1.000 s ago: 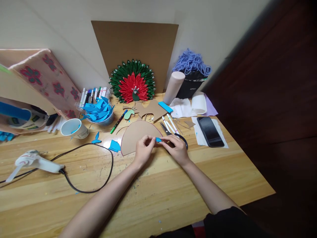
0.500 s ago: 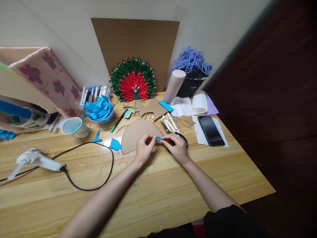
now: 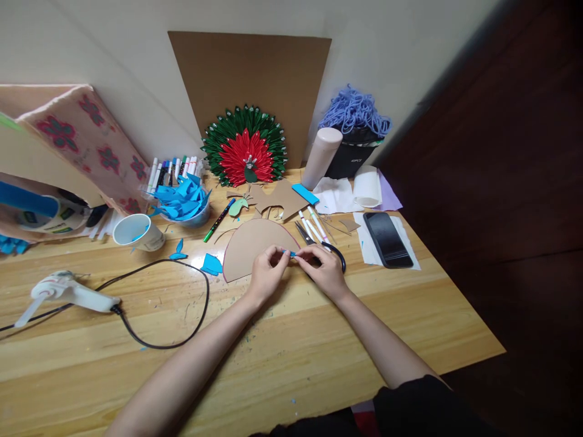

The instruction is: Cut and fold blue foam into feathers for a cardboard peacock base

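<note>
Between the fingertips of my left hand (image 3: 268, 270) and my right hand (image 3: 324, 270) is a small folded blue paper piece (image 3: 290, 254); both hands are closed in a pinch on it. They hover over the lower right edge of a cardboard half-disc (image 3: 250, 243) with a dark red rim line. Scissors with black handles (image 3: 336, 255) lie partly behind my right hand. To the left of the half-disc, a blue paper piece (image 3: 212, 264) and some folded blue petals (image 3: 178, 250) rest on the table.
A white glue gun (image 3: 75, 294) with a looping black cord lies at left, by a paper cup (image 3: 138, 233) and a bowl of blue strips (image 3: 182, 203). Behind stands a red-green peacock craft (image 3: 248, 149). Markers (image 3: 314, 224) and a phone (image 3: 388, 240) lie right.
The blue paper piece has turned slightly between my fingertips and shows a narrower side. Both hands stay in nearly the same place.
</note>
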Available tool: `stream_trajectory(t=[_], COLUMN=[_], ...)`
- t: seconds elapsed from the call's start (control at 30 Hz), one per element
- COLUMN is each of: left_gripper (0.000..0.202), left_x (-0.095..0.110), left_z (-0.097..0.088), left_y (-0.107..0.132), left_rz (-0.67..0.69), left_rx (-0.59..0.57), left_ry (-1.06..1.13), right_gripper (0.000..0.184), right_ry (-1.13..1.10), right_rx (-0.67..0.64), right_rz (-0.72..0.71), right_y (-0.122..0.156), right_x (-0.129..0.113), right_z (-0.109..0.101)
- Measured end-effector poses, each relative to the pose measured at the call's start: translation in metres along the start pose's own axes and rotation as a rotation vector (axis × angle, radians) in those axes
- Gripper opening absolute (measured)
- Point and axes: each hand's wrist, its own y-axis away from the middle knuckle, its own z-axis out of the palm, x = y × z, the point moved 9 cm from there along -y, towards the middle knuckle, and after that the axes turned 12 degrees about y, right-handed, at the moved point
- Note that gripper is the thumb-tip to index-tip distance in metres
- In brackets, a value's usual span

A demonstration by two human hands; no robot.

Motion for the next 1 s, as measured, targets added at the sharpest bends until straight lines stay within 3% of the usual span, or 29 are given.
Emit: stream_trajectory(t=[0.83, 1.0], left_gripper=[0.024, 0.026], left_x=[0.0034, 0.0034], left_z=[0.0005, -0.0021], left_y=[0.0004, 0.0], left_rz=[0.002, 0.011], left_rx=[0.006, 0.035], left_ry=[0.0, -0.003], right_gripper=[0.005, 0.02], right_ry=[0.008, 0.004], right_rx=[-0.009, 0.042], right_rz=[0.01, 0.021], right_y=[0.0009, 0.0006], right_x=[0.0008, 0.0011], right_z=[-0.0005, -0.0074])
